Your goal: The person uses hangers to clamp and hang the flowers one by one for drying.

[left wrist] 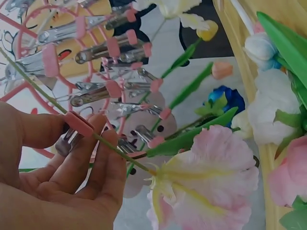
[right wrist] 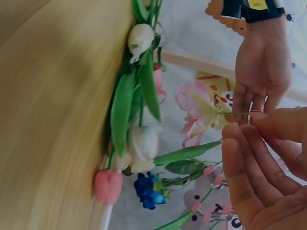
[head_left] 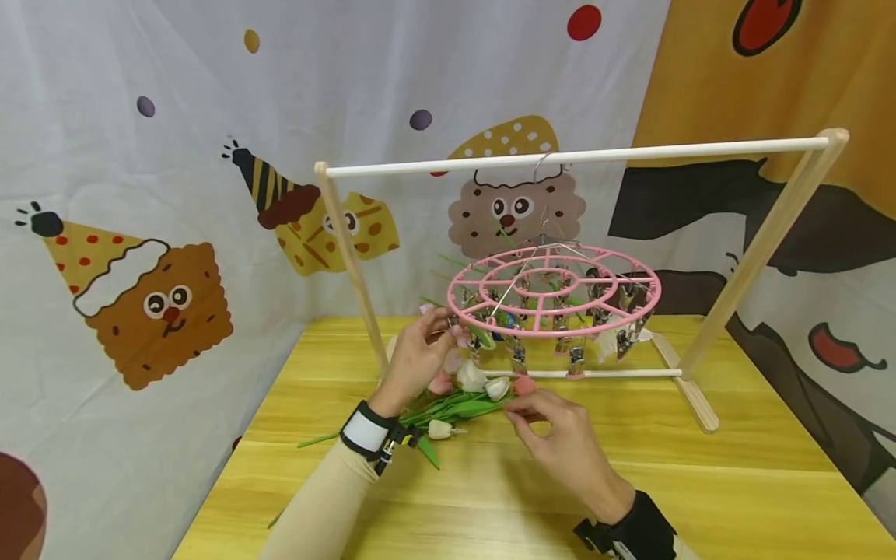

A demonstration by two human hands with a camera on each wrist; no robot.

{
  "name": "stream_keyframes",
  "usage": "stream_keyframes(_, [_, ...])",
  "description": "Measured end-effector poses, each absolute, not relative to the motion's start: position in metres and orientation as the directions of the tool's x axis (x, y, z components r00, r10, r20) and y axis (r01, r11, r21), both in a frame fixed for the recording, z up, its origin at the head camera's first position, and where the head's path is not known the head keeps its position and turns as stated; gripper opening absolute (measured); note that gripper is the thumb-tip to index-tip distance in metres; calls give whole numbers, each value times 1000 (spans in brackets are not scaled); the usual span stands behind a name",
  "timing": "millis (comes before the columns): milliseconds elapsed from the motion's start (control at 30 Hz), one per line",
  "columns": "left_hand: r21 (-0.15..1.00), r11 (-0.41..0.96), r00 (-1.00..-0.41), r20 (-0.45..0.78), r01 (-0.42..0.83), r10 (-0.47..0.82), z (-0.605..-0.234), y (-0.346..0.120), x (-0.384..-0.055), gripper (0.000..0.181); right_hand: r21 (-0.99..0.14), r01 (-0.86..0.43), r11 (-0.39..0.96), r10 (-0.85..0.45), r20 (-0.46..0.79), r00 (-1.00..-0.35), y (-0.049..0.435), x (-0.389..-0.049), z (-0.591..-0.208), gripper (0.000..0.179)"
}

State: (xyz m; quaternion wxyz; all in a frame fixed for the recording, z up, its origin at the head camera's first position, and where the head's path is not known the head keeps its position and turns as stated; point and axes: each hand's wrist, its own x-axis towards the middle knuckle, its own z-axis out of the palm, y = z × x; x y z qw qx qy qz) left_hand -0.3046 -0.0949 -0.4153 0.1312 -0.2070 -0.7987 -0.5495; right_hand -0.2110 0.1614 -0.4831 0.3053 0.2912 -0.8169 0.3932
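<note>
Left hand (head_left: 416,358) is positioned at the left near edge of a round pink hanger (head_left: 537,334); its thumb and fingers pinch a metal clip (left wrist: 79,124) with pink tips. The green stem (left wrist: 125,157) of a pink flower (left wrist: 206,177) runs across those tips; whether the tips clamp it firmly cannot be told. The flower's petals are spread beyond the fingertips. Right hand (head_left: 563,435) is nearer and to the right, above the table (head_left: 700,498), with fingers loosely bent and a gap between thumb and forefinger; its tips are close to the leaves of a pile of flowers. That pile lies on the table between the hands, near the hanger's left side, and includes a white bloom (head_left: 471,376), a coral tulip (head_left: 523,385) and, at its near side, a cream tulip (head_left: 440,429). The hanger is suspended by its hook from a white rail (head_left: 616,153) fixed between wooden posts (head_left: 763,249). A yellow tulip (left wrist: 207,30) and a peach tulip (left wrist: 222,70) are seen among the hanger's other clips. A printed cloth (head_left: 392,47) covers the far side.
</note>
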Motion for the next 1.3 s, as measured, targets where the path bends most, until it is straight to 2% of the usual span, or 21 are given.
stream_keyframes(200, [846,316,-902,391,430,183,-416,-98,-317,40,-483,-679,552,-259,675,-691,165,-216,-491,29])
stream_keyframes(400, [824,357,-898,408,440,166,-422,-108,-322,45,-499,-639,586,-282,614,-738,165,-219,-497,25])
stream_keyframes(600, [772,421,-876,457,477,155,-432,-130,-314,42,-511,-600,616,-311,542,-781,163,-224,-497,27])
stream_keyframes(767, [709,544,-889,416,449,192,-445,-151,-298,32,-528,-579,622,-355,469,-808,157,-230,-499,29])
stream_keyframes(867, [656,631,-908,350,414,231,-455,-162,-286,20,-528,-588,613,-392,442,-807,151,-234,-502,30])
stream_keyframes(1000, [554,741,-926,231,378,299,-472,-175,-269,5,-507,-634,583,-448,450,-772,140,-239,-505,28])
stream_keyframes(1133, [476,803,-933,150,359,328,-487,-184,-257,9,-488,-668,562,-505,438,-744,127,-243,-505,26])
stream_keyframes(1300, [411,833,-929,170,370,329,-497,-189,-250,19,-481,-678,556,-562,383,-733,111,-246,-508,25])
